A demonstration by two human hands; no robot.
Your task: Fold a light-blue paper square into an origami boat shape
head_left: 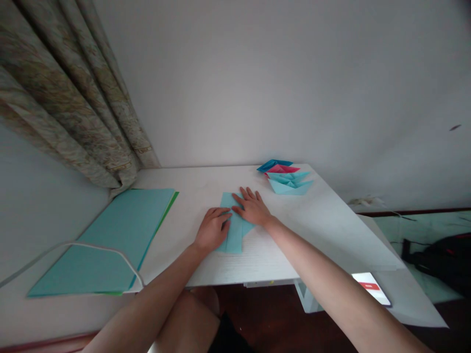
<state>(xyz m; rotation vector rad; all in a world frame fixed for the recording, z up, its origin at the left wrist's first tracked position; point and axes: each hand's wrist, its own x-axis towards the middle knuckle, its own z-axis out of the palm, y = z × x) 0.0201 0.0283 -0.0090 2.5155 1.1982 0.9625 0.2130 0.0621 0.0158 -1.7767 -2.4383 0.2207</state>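
Near the front edge of a white table (191,180), folded light-blue paper (234,240) lay beneath a person's two hands. The right hand (253,209) spread wide and flat across it; the left hand (213,229) curled at its left side, though I could not tell whether it pinched the sheet. Four paper boats (290,187) stood by the far right corner, and coloured sheets (110,245) lay stacked along the left edge.

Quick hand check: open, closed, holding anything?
Left hand: half curled on the folded blue paper; can't tell whether it grips.
Right hand: open, spread over the same paper.
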